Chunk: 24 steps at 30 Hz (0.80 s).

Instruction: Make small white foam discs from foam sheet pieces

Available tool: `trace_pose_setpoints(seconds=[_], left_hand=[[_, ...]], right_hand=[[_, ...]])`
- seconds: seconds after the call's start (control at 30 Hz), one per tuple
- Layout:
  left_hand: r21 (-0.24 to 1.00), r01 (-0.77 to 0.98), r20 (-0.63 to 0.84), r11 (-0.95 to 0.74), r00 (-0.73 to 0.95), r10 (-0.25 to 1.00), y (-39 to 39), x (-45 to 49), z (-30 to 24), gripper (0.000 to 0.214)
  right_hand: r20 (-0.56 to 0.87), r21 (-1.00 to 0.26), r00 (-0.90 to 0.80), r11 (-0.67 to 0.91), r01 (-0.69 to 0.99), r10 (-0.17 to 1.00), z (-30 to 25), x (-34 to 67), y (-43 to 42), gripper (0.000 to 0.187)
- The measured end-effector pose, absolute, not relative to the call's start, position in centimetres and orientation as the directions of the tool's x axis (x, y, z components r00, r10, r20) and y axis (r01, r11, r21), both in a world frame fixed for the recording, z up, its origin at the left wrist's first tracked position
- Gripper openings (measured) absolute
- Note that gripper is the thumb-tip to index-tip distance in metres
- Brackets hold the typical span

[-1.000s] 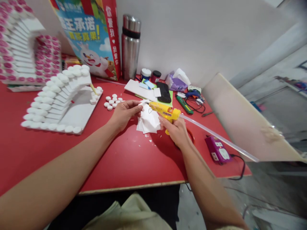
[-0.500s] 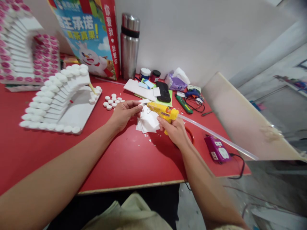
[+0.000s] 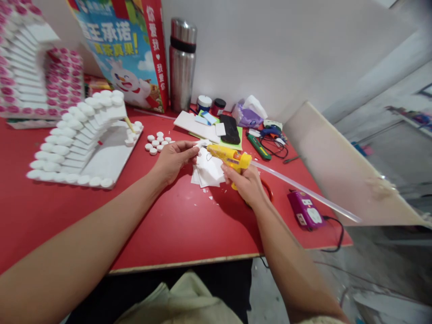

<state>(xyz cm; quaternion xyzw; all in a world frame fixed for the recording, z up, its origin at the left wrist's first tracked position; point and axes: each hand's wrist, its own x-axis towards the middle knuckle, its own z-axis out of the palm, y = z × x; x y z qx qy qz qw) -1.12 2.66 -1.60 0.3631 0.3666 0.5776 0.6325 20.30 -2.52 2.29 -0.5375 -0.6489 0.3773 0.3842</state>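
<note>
Table [image 3: 178, 229]: red, set against a pale wall [image 3: 270, 54], sprinkled with white crumbs.
Left hand [image 3: 177, 163]: pinch grip closed on a small white piece [image 3: 203, 142], held just over white sheets [image 3: 209, 172].
Right hand [image 3: 248, 183]: grip wrapped round the handle of a yellow glue gun [image 3: 224, 154], pointed at the white piece; too small to tell if touching.
Glue stick [image 3: 303, 188]: clear, jutting from the gun's rear.
White discs [image 3: 155, 143]: clustered just beyond the left hand.
Stair model [image 3: 76, 140]: white, disc-edged, farther left.
Flask [image 3: 182, 72]: steel, upright near the wall.

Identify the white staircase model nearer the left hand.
The white-disc-edged staircase model; the pink-studded staircase model stands farther from the left hand.
</note>
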Motion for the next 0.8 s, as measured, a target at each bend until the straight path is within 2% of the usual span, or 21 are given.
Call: trace_pose_setpoints(seconds=[0.13, 0.33, 0.43, 0.57, 0.67, 0.8], left_hand=[[0.889, -0.453, -0.032, 0.064, 0.077, 0.996, 2.6, -1.2, -1.7, 0.035], [0.885, -0.461, -0.043, 0.07, 0.067, 0.997, 2.6, -1.2, -1.8, 0.039], [0.893, -0.446, -0.031, 0.062, 0.076, 0.997, 2.6, -1.1, -1.9, 0.039], [0.906, -0.42, -0.019, 0.058, 0.096, 0.995, 2.5, -1.0, -2.0, 0.037], [0.908, -0.415, -0.01, 0.052, 0.104, 0.995, 2.4, -1.0, -2.2, 0.035], [0.908, -0.415, -0.006, 0.052, 0.111, 0.994, 2.4, -1.1, -2.2, 0.033]], right_hand=[[0.084, -0.903, -0.099, 0.117, 0.413, 0.992, 1.8, 20.5, -2.2, 0.034], [0.094, -0.888, 0.029, 0.07, 0.454, 0.995, 3.0, 22.8, -2.4, 0.038], [0.134, -0.842, 0.192, 0.009, 0.54, 0.972, 3.1, 26.2, -2.6, 0.037], [0.168, -0.829, 0.413, -0.099, 0.551, 0.895, 1.7, 31.4, -2.5, 0.037], [0.189, -0.817, 0.415, -0.092, 0.569, 0.89, 0.4, 33.6, -2.6, 0.038], [0.166, -0.707, 0.428, -0.195, 0.679, 0.888, -0.3, 34.1, -3.0, 0.05]])
